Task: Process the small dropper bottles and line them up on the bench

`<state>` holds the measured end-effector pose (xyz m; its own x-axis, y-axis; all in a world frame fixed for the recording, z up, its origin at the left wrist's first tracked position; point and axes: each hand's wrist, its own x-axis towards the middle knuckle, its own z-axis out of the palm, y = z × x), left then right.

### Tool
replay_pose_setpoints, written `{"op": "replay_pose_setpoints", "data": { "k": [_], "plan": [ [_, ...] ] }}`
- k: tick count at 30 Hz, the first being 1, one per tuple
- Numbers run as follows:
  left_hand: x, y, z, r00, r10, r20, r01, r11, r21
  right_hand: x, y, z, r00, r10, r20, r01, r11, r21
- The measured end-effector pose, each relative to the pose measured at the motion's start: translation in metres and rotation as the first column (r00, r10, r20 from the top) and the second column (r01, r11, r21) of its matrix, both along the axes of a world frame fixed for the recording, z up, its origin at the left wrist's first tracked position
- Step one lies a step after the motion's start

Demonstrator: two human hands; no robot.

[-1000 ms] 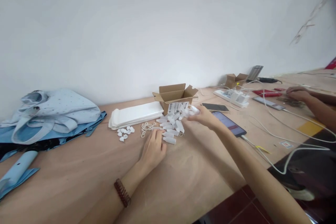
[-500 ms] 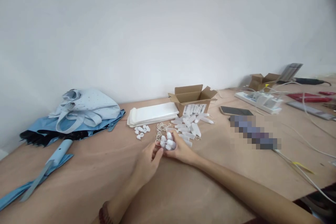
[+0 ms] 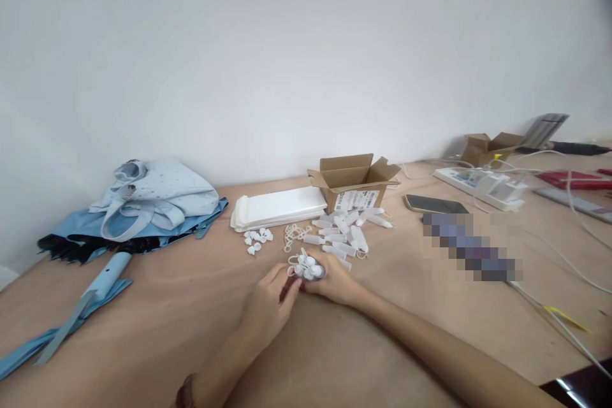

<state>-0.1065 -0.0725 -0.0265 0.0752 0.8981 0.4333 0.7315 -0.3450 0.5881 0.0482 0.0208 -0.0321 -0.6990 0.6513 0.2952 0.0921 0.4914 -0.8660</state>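
Note:
In my right hand (image 3: 337,284) is a bunch of small translucent plastic bottles (image 3: 310,268), their white capped ends facing up and thin cord loops sticking out. The fingers wrap round the bunch. My left hand (image 3: 270,299) meets it from the left, thumb and fingers closed at a cream cord loop (image 3: 289,271); the exact grip is partly hidden. Just beyond lie a tangle of cream cord loops (image 3: 292,237), loose white caps (image 3: 258,239) and a pile of more translucent bottles (image 3: 342,229).
Behind the pile stand an open cardboard box (image 3: 351,194) and a stack of white paper sleeves (image 3: 280,207). Blue folded fabric (image 3: 162,194) and an umbrella-like piece (image 3: 108,277) lie left. To the right are a phone (image 3: 435,204), a power strip (image 3: 478,188) and cables.
Both hands have come slightly nearer to me with the bunch, and the bottle ends now show more squarely from above. The view has shifted slightly.

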Motion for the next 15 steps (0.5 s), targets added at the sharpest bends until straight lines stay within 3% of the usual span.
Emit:
{"op": "replay_pose_setpoints", "data": {
  "k": [9, 15],
  "plan": [
    [-0.009, -0.005, -0.002, 0.993, -0.001, -0.114, 0.009, 0.998, 0.070, -0.003, -0.002, 0.002, 0.998, -0.049, 0.029, 0.046, 0.994, 0.101],
    [-0.011, -0.006, -0.003, 0.994, 0.047, -0.099, -0.036, 0.993, 0.114, -0.006, -0.002, 0.002, 0.998, -0.042, 0.043, 0.036, 0.991, 0.131]
  ]
}}
